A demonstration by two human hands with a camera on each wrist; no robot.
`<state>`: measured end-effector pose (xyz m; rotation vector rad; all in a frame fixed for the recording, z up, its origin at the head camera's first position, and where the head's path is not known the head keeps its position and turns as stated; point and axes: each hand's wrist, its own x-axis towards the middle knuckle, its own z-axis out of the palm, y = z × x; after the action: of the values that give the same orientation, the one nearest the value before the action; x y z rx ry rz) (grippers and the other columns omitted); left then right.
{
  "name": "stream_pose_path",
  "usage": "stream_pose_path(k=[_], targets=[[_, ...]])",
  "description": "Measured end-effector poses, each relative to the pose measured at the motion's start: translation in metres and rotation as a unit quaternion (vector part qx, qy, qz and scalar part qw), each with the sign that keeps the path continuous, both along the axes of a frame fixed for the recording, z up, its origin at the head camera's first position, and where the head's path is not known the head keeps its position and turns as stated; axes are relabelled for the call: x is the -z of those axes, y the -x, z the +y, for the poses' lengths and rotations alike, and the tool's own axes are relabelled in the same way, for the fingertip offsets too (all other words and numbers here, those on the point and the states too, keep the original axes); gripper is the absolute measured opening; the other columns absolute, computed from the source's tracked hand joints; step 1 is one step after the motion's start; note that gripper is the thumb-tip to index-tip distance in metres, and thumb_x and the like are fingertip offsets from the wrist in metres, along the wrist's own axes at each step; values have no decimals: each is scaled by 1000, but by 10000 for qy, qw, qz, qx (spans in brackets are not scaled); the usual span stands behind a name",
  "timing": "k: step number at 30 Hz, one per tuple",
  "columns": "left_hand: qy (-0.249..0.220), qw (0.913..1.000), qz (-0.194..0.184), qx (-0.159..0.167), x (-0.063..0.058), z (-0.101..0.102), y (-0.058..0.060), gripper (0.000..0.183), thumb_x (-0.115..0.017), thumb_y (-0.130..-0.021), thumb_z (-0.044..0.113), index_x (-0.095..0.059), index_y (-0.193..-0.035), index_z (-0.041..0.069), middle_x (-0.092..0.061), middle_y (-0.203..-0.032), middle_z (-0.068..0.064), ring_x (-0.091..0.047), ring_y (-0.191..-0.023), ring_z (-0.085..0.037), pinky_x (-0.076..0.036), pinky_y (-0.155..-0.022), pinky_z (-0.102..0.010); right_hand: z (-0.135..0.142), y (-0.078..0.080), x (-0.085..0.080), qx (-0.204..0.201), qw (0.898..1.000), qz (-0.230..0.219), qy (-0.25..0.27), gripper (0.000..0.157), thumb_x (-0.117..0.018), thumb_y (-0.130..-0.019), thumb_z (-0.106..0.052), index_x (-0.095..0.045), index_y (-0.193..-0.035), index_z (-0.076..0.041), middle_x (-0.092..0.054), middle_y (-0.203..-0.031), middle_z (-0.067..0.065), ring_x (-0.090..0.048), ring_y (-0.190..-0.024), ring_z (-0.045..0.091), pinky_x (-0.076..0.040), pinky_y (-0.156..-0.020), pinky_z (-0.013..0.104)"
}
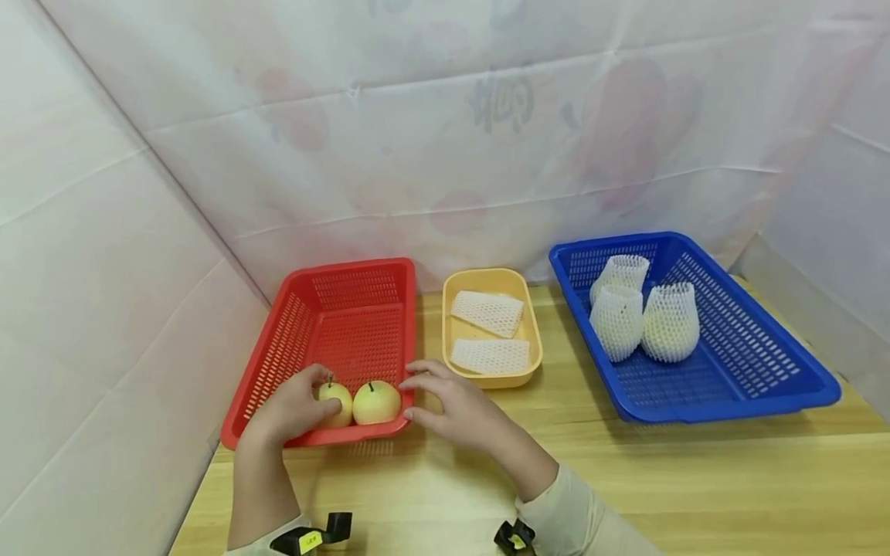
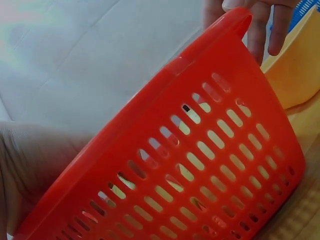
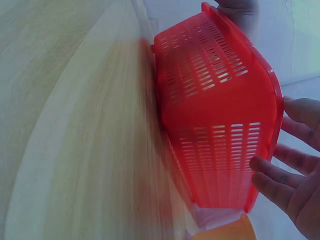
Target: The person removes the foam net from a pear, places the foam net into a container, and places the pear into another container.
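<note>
Left hand (image 1: 295,409) cups one of two pears (image 1: 336,404) at the near end of the red basket (image 1: 348,324); right hand (image 1: 452,405), fingers relaxed, touches its rim. Pears likely firm, smooth, bruisable: grasp around the body.

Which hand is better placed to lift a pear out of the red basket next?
Left, probably. The left hand already grips a pear inside the red basket, while the right hand rests open at the basket's near right corner, holding nothing.
</note>
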<state>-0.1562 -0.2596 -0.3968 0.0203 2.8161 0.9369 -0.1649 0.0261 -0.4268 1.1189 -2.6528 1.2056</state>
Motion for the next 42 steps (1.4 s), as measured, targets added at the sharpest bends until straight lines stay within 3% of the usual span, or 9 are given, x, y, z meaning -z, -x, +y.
stream_pose_path(k=[3,8,15,29,35,42], targets=[[11,10000,8,68,0,-1,0,42,-74,-83,24,-60,-118,5,-64,-112,-11,-58,-102,-27,-52,-83,-43,0,0,1,-19,10000,-21,24,35,-66,-95,-35,-65,-126,-18,-49,-146,2,-51,-132,19,-45,-108,42],[-81,9999,-40,84,-2,0,-2,49,-77,-83,27,-61,-123,4,-62,-127,-17,-55,-121,-37,-48,-96,-56,1,1,1,-32,10000,-23,37,36,-66,-95,-35,-65,-125,-17,-49,-146,2,-50,-132,19,-45,-108,42],[19,9999,-105,-16,-5,2,-4,46,-78,-81,24,-62,-120,5,-63,-120,-16,-58,-110,-32,-52,-89,-50,0,2,3,-30,10000,1,-2,34,-65,-95,-36,-66,-124,-18,-48,-147,1,-50,-133,18,-45,-108,42],[-122,9996,-203,-182,3,0,0,41,-73,-79,19,-59,-115,5,-62,-118,-16,-54,-98,-26,-50,-80,-36,1,1,2,-22,10000,-19,-40,33,-65,-95,-36,-66,-123,-18,-49,-146,2,-50,-133,19,-45,-108,41],[-32,9998,-210,-29,-1,1,-3,43,-74,-83,22,-58,-120,6,-62,-112,-13,-55,-98,-26,-51,-80,-38,2,0,0,-9,9999,-96,-127,34,-65,-95,-36,-65,-125,-20,-47,-148,0,-50,-133,19,-45,-107,41],[-18,9998,-205,71,-6,1,-8,71,-74,-87,33,-41,-144,6,-52,-139,-20,-58,-114,-35,-50,-92,-54,12,0,-8,104,9998,-139,115,35,-68,-93,-33,-65,-126,-21,-48,-147,1,-50,-133,22,-45,-107,43]])
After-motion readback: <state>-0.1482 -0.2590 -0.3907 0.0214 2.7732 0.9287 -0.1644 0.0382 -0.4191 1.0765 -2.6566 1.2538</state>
